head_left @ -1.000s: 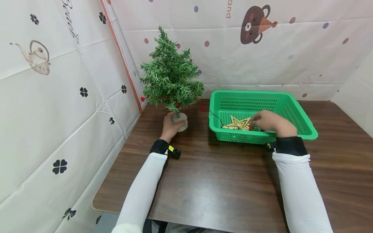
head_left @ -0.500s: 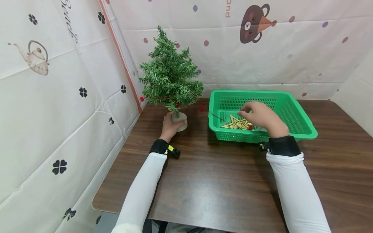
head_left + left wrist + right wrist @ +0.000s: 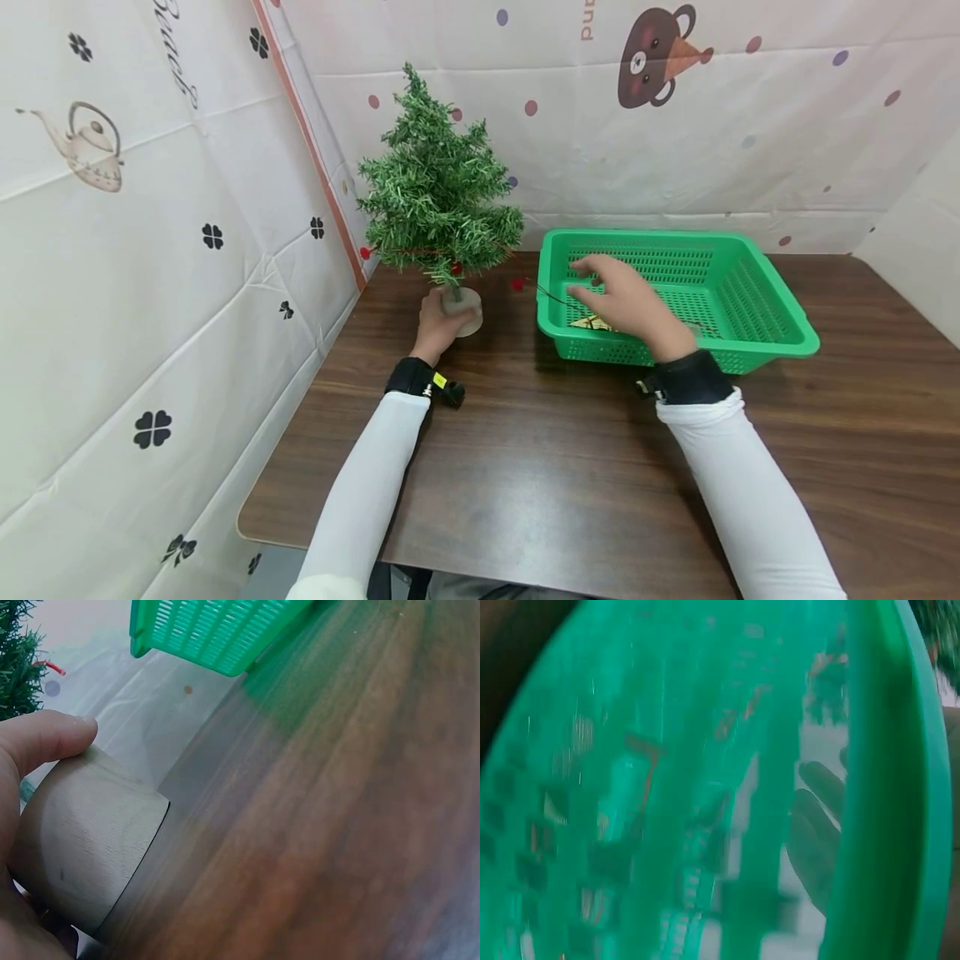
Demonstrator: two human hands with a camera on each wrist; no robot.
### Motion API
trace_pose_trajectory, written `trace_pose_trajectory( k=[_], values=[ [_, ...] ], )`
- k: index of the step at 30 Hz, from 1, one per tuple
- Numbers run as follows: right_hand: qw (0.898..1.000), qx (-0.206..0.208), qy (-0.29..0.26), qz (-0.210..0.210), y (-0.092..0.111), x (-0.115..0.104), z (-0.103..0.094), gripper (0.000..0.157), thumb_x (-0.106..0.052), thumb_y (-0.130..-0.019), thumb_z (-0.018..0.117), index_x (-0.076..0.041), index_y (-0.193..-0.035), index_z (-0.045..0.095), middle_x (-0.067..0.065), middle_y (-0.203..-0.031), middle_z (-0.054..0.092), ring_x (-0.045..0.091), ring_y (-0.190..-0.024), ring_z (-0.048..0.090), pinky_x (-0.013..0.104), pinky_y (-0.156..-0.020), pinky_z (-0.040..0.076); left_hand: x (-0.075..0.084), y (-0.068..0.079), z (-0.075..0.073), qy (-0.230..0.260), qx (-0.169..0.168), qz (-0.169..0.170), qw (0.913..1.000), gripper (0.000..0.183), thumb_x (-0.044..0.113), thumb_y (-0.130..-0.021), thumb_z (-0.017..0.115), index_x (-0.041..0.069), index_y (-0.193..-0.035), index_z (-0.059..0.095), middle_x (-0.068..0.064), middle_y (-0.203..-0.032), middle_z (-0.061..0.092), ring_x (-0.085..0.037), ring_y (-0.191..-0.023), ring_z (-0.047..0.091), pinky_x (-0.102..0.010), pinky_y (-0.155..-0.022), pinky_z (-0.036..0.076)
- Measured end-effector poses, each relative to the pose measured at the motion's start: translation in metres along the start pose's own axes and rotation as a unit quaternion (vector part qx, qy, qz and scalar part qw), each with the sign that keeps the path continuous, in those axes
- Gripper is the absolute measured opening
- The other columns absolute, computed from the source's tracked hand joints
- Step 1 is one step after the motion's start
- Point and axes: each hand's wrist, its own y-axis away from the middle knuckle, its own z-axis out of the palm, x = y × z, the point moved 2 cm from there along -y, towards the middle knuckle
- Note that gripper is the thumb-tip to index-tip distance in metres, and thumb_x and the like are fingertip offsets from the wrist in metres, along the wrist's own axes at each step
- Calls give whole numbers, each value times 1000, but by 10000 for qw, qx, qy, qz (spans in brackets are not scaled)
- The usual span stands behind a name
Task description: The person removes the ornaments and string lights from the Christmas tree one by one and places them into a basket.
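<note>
A small artificial Christmas tree [image 3: 441,187] stands at the back left on a round wooden base [image 3: 469,310]. My left hand [image 3: 437,327] grips that base from its left side. In the left wrist view the thumb lies across the top edge of the pale wooden base [image 3: 94,832]. My right hand [image 3: 626,300] hovers over the left half of a green plastic basket [image 3: 776,321], thumb and fingers apart with nothing visible between them. Beneath it, part of a gold star [image 3: 589,322] shows in the basket; the hand hides the rest. The right wrist view is badly blurred.
A dark wire runs over the basket's left rim towards a red ball [image 3: 518,284] between basket and tree. Another red ball [image 3: 365,252] sticks out at the tree's left. A printed cloth [image 3: 570,150] hangs behind the brown wooden table [image 3: 540,467].
My right hand has lifted from beside the gold star and moved left across the basket, its fingers spreading apart. My left hand has stayed on the tree's base.
</note>
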Motion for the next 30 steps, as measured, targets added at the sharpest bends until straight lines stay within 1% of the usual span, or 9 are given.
trace_pose_trajectory(
  k=[3,6,10,12,15,18,22,26,30],
  values=[
    [9991,8,-297,-308,-7,-14,17,52,-31,-106,56,-8,-152,46,15,-154,47,38,-139,45,58,-112,41,0,1,1,-6,32,1,10000,79,38,-90,76,15,-155,36,-17,-154,34,-37,-139,37,-54,-112,42],
    [9978,-44,-452,-492,-12,-24,31,55,-31,-107,54,-9,-155,41,15,-155,46,37,-145,40,59,-116,36,0,1,2,-38,55,18,10000,80,36,-90,76,13,-155,36,-18,-154,34,-37,-138,38,-54,-111,42],
    [9976,-91,-432,-529,-16,-30,41,54,-30,-107,55,-11,-156,40,13,-152,51,35,-140,44,56,-112,41,2,1,3,-82,-17,11,10000,82,36,-90,73,13,-158,33,-16,-158,31,-36,-142,36,-54,-113,40],
    [9975,-55,-439,-549,-17,-31,43,51,-28,-107,55,-11,-153,44,12,-144,57,33,-132,50,53,-103,46,3,2,2,-43,-70,1,10000,81,36,-91,71,14,-159,32,-13,-162,29,-36,-146,33,-55,-116,36],
    [9958,84,-653,-640,-17,-35,43,36,-24,-106,56,-12,-140,57,9,-124,66,29,-113,60,46,-84,50,3,3,0,35,-139,-10,9999,79,35,-94,67,15,-161,30,-10,-165,26,-34,-150,28,-56,-120,31],
    [9923,170,-934,-791,-15,-40,38,21,-21,-106,57,-13,-124,66,6,-107,70,25,-94,63,39,-70,47,4,4,-1,168,-180,-16,9997,77,34,-96,64,15,-161,29,-10,-167,25,-34,-153,25,-54,-121,29],
    [9851,140,-1486,-854,-10,-47,26,17,-19,-105,58,-12,-116,70,8,-105,71,27,-91,65,32,-73,51,3,5,-2,274,-216,-27,9994,75,33,-99,62,13,-162,27,-11,-167,23,-33,-154,24,-52,-122,30],
    [9701,55,-2295,-789,-2,-51,11,18,-15,-104,59,-6,-115,69,11,-108,70,34,-95,66,33,-81,55,4,5,-2,557,-319,28,9979,68,27,-101,55,13,-162,28,-10,-168,22,-31,-156,21,-51,-124,28],
    [9598,217,-2661,-863,4,-53,3,18,-19,-104,62,-5,-110,71,9,-97,67,26,-81,60,31,-72,52,9,6,-4,840,-529,13,9951,64,22,-103,50,15,-162,26,-8,-170,18,-29,-158,16,-50,-126,25]
  ],
)
